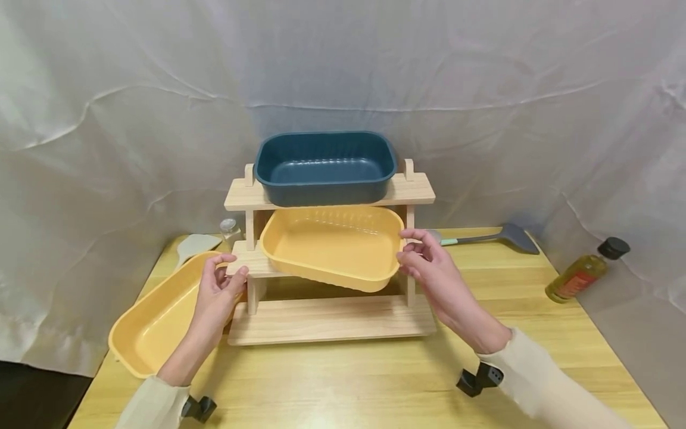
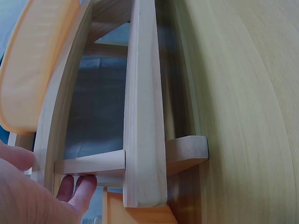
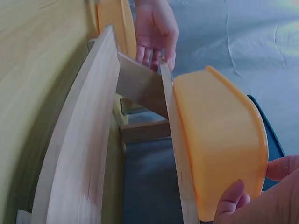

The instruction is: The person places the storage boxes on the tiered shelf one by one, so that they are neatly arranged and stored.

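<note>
A three-tier wooden rack (image 1: 332,322) stands on the table. On its middle shelf a yellow bin (image 1: 332,244) sits askew, its right front corner jutting past the shelf edge. My right hand (image 1: 442,283) pinches the right end of this bin between thumb and fingers; in the right wrist view the thumb (image 3: 231,193) lies against its wall. With my left hand (image 1: 211,301) I grip the left end of the middle shelf, the fingers (image 2: 84,191) curled beneath it in the left wrist view. A dark blue bin (image 1: 327,193) rests on the top shelf.
Another yellow bin (image 1: 161,319) leans at the rack's left, partly behind my left hand. Behind are a glass shaker (image 1: 229,229) and a pale flat utensil head (image 1: 197,244). To the right lie a dark spatula (image 1: 514,238) and a tilted oil bottle (image 1: 581,277). Grey cloth hangs around the table.
</note>
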Demonstrator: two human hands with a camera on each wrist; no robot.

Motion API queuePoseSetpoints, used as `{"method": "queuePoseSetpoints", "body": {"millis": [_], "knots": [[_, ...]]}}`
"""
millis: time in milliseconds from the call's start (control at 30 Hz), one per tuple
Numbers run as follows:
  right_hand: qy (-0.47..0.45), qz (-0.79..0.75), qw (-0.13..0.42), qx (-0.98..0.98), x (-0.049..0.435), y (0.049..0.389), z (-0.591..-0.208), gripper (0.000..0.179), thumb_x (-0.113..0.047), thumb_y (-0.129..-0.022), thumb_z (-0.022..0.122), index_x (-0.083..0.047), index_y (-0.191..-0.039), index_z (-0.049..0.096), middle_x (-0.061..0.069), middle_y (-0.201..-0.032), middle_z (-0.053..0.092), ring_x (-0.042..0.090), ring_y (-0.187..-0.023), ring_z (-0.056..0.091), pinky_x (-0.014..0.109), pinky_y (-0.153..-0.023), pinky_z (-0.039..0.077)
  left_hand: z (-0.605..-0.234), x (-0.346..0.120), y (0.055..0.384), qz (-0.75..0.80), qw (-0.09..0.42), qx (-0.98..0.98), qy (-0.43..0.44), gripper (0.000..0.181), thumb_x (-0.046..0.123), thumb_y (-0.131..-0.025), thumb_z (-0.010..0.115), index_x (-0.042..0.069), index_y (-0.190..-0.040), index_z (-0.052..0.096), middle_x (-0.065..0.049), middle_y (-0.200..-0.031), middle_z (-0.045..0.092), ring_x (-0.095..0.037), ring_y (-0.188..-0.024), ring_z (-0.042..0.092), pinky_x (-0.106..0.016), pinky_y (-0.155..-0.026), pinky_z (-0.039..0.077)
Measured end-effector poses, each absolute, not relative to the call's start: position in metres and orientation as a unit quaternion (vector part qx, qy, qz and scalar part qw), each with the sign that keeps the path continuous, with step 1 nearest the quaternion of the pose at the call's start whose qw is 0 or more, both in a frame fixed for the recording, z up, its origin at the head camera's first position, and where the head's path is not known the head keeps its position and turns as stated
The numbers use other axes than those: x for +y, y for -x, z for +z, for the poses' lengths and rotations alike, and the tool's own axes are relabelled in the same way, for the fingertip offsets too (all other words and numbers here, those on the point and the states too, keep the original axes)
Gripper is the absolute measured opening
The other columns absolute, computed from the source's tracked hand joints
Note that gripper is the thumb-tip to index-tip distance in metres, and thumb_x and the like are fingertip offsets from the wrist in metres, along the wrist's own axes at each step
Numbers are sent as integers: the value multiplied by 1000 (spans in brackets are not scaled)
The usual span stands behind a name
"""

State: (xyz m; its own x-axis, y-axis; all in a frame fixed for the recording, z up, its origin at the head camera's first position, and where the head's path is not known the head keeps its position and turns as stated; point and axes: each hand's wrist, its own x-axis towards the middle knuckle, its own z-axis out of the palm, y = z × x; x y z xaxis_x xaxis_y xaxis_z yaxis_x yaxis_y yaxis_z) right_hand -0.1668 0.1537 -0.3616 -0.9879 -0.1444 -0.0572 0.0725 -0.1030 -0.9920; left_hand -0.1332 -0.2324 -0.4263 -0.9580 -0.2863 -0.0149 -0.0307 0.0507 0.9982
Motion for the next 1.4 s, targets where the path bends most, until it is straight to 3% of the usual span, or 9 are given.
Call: {"method": "queuePoseSetpoints", "body": {"millis": [200, 433, 967, 1400], "knots": [[40, -753, 87, 651, 154, 163, -361, 33, 0, -105, 64, -2, -138, 55, 6, -109, 51, 17, -100, 55, 25, -90, 54, -426, -232, 132, -683, 97, -715, -111, 36, 9, -111, 65, 7, -140, 43, -3, -107, 59, -14, -95, 63, -23, -86, 55], [56, -755, 100, 645, 156, 167, -360, 43, 1, -106, 62, 6, -147, 48, 9, -111, 53, 15, -93, 61, 25, -88, 58, -427, -231, 133, -686, 99, -712, -110, 36, 8, -111, 65, 8, -139, 44, -3, -107, 59, -14, -95, 63, -23, -86, 55], [62, -794, 131, 590, 161, 193, -365, 39, 2, -110, 60, 6, -148, 49, 13, -116, 60, 18, -95, 66, 27, -86, 61, -429, -231, 133, -684, 106, -714, -100, 37, 8, -111, 65, 6, -140, 43, -3, -104, 58, -11, -91, 61, -22, -84, 54], [44, -800, 139, 583, 159, 213, -364, 40, -2, -110, 65, 5, -147, 53, 14, -125, 63, 15, -86, 67, 21, -80, 60, -429, -231, 132, -682, 105, -717, -98, 37, 10, -111, 66, 6, -140, 44, -4, -103, 57, -12, -90, 61, -22, -85, 54]]}}
